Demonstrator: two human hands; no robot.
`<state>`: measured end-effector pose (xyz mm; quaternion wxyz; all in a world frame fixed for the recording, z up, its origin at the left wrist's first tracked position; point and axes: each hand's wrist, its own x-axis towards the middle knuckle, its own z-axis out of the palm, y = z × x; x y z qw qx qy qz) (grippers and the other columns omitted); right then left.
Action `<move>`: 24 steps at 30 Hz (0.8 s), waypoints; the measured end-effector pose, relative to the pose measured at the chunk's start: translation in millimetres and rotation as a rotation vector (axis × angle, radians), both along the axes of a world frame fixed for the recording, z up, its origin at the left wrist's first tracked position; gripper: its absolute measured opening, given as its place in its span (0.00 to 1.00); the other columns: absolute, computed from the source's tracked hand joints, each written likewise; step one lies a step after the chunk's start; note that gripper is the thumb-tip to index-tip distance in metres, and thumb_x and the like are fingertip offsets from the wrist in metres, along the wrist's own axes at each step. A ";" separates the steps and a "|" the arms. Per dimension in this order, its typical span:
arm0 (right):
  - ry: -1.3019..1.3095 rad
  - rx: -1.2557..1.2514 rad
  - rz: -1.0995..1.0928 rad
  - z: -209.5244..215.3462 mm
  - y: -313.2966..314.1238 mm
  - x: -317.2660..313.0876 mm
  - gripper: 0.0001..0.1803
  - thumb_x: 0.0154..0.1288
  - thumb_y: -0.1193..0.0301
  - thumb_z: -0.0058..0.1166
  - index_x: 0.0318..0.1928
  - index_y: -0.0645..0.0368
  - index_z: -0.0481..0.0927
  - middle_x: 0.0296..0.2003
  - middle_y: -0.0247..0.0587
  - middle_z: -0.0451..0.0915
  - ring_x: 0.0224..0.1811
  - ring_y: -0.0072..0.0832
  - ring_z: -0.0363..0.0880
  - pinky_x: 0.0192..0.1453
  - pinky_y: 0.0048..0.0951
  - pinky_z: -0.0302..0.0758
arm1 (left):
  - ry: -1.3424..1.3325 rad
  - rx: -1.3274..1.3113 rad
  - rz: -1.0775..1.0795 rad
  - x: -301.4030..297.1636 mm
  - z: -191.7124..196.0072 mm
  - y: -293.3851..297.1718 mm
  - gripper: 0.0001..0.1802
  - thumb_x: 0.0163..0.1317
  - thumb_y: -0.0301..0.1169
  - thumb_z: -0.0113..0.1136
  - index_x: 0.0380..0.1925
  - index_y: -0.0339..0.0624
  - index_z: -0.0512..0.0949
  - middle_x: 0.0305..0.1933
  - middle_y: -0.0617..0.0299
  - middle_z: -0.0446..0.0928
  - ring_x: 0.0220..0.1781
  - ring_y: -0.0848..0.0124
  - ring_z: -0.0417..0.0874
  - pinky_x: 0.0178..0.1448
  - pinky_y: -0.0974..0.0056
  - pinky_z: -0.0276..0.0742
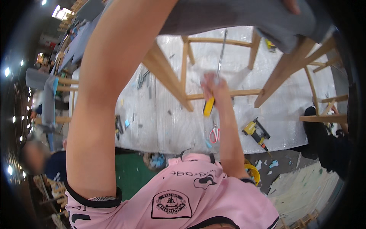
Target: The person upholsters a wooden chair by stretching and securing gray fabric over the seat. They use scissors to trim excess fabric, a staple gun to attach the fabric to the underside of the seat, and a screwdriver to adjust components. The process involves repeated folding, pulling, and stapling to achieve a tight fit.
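Note:
My right hand (215,86) is closed around a long screwdriver, its yellow and black handle (208,107) sticking out below the fist. The thin metal shaft (221,55) runs up to the underside of a grey padded chair seat (228,15). That chair has a wooden frame, and one leg (169,72) slants down left of my right hand. My left forearm reaches up past the upper edge, over the chair's left side. A bit of a finger (292,6) rests on the grey upholstery at the top; whose hand it belongs to is unclear.
On the plastic-covered table (152,129) lie red-handled scissors (214,134), a yellow nail gun (256,133) and scraps. A yellow bucket (252,173) stands below the table edge. Other people are at the left (36,156) and right (324,137), near more chairs.

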<state>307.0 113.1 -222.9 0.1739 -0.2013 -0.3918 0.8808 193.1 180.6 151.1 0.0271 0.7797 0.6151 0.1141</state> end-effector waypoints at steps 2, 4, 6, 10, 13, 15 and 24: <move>-0.039 -0.051 -0.099 -18.5 -18.1 42.4 0.09 0.71 0.75 0.58 0.49 0.63 0.78 0.29 0.40 0.81 0.14 0.19 0.67 0.17 0.25 0.67 | 0.043 0.087 -0.051 -14.0 -3.6 15.4 0.60 0.50 0.65 0.72 0.73 0.31 0.68 0.75 0.37 0.68 0.75 0.50 0.72 0.78 0.57 0.66; -0.041 -0.083 -0.188 -28.8 -27.4 73.8 0.06 0.70 0.76 0.56 0.46 0.60 0.78 0.24 0.36 0.78 0.13 0.19 0.66 0.16 0.25 0.66 | -0.082 0.086 -0.216 -20.5 5.3 4.4 0.46 0.57 0.53 0.72 0.70 0.35 0.73 0.74 0.41 0.71 0.73 0.50 0.74 0.78 0.57 0.67; -0.075 -0.110 -0.372 -45.9 -11.4 101.1 0.05 0.71 0.76 0.54 0.45 0.58 0.78 0.23 0.35 0.78 0.12 0.18 0.66 0.16 0.24 0.66 | 0.151 0.302 -0.302 -7.6 -17.9 25.1 0.36 0.60 0.44 0.68 0.65 0.37 0.77 0.72 0.42 0.73 0.72 0.49 0.75 0.77 0.55 0.68; -0.034 0.068 -0.499 -44.9 31.7 127.7 0.07 0.73 0.70 0.50 0.45 0.58 0.78 0.23 0.34 0.78 0.15 0.18 0.68 0.17 0.24 0.66 | 0.753 0.554 -0.162 44.5 -75.7 4.2 0.29 0.58 0.54 0.73 0.56 0.58 0.81 0.77 0.54 0.69 0.79 0.50 0.65 0.80 0.46 0.61; 0.103 0.136 -0.642 -9.0 57.9 118.2 0.15 0.76 0.63 0.51 0.48 0.62 0.82 0.20 0.33 0.77 0.15 0.16 0.69 0.19 0.22 0.66 | 0.779 0.593 -0.075 58.7 -87.2 -4.5 0.18 0.60 0.46 0.73 0.48 0.57 0.84 0.79 0.59 0.65 0.79 0.47 0.64 0.80 0.39 0.59; 0.197 0.156 -0.572 24.5 75.1 115.3 0.22 0.79 0.57 0.49 0.55 0.63 0.82 0.27 0.37 0.82 0.16 0.16 0.70 0.19 0.21 0.65 | 0.777 0.589 -0.070 58.6 -88.4 -8.1 0.15 0.61 0.44 0.72 0.46 0.55 0.85 0.80 0.60 0.65 0.79 0.46 0.64 0.80 0.38 0.59; 0.431 0.301 -0.769 133.5 105.2 65.8 0.11 0.75 0.70 0.61 0.50 0.63 0.82 0.32 0.34 0.84 0.16 0.14 0.70 0.18 0.20 0.66 | 0.555 0.632 -0.098 61.5 -73.3 -4.6 0.10 0.63 0.37 0.69 0.32 0.43 0.90 0.75 0.63 0.73 0.78 0.54 0.67 0.79 0.46 0.63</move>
